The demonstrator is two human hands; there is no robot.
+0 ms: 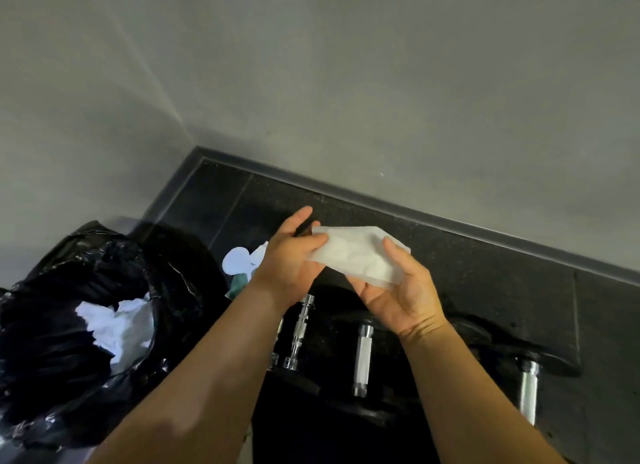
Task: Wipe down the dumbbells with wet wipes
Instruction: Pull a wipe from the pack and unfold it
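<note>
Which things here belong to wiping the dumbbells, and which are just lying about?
Job: wet wipe, pinched between left hand and right hand; dumbbells below.
Lying about: black bin bag with crumpled white sheets inside; white-and-teal item beyond the left wrist.

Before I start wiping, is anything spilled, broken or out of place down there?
Nothing stands out: the left hand and right hand hold a wipe over the dumbbells lying on the floor; used wipes sit inside the bin bag.

Left hand pinching, right hand palm-up, gripping
</note>
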